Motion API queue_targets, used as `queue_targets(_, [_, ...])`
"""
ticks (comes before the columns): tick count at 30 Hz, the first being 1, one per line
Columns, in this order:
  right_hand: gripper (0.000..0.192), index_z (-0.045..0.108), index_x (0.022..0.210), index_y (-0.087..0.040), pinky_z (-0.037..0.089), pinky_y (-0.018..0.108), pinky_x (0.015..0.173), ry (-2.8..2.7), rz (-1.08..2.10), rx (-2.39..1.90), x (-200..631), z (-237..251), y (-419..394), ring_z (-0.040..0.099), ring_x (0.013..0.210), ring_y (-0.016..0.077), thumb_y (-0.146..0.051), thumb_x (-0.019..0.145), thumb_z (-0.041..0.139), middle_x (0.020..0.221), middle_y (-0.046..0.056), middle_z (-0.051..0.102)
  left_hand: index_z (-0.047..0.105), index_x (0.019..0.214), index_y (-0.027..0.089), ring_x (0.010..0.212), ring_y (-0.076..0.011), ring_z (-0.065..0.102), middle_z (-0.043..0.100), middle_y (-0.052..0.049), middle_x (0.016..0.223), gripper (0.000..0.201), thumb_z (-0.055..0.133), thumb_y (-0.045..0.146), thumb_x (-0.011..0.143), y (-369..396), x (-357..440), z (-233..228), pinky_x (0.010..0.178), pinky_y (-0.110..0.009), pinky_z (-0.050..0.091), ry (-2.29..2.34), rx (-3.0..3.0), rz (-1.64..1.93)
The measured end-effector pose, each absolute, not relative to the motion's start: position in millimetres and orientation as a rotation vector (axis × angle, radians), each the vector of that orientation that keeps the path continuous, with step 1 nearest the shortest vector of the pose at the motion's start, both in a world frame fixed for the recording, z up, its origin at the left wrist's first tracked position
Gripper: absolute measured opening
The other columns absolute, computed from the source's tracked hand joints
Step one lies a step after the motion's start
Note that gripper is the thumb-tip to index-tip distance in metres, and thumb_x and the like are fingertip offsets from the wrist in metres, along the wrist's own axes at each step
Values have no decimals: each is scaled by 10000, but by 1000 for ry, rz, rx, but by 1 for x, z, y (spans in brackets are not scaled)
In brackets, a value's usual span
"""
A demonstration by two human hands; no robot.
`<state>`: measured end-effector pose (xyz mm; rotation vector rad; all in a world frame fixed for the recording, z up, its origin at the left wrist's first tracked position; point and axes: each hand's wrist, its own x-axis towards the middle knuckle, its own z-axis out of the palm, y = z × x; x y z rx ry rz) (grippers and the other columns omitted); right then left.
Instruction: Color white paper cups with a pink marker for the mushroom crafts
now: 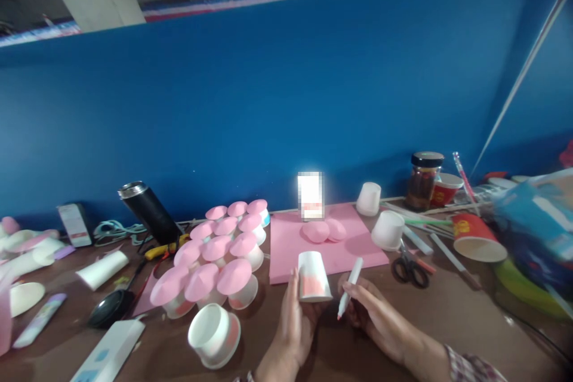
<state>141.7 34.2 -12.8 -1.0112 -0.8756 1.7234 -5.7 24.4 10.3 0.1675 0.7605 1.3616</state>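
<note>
My left hand (296, 325) is closed around a white paper cup (313, 274), turned upside down, with a patch of orange-pink colouring on its side. In my right hand (373, 310) is a white marker (351, 287), its orange-red tip pointing down beside the cup and apart from it. Behind the cup lies a sheet of pink paper (286, 250) with a few pink paper discs (317, 230) on it. To the left, several cups stand in rows under pink paper cones (201, 282). A pair of stacked cups (215, 334) sits nearer to me.
Plain white cups (388, 230) and black-handled scissors (409, 271) lie to the right, near a red paper cup (477, 237) and a lidded jar (423, 182). Leftward are a black flask (150, 212), a tape dispenser or similar black item (111, 308), and a white power strip (110, 353).
</note>
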Motion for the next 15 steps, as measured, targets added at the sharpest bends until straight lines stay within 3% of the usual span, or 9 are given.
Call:
queue_targets(6, [390,580,660,-180,312,235,491,-920,1709,-993,141,-12,33,439,504,104,-521,731,755,533,-35,536,688,967,89,784,-236,697,735,-106,819,368,673,429,828,24,-5,10,801,-374,544,741,259,1354])
queue_targets(15, [365,582,666,-182,316,230,491,-933,1710,-994,141,-14,33,440,512,103,-497,765,737,547,-35,538,633,1141,71,872,-265,694,739,-130,884,499,705,429,801,23,-6,9,797,-380,540,757,239,1351])
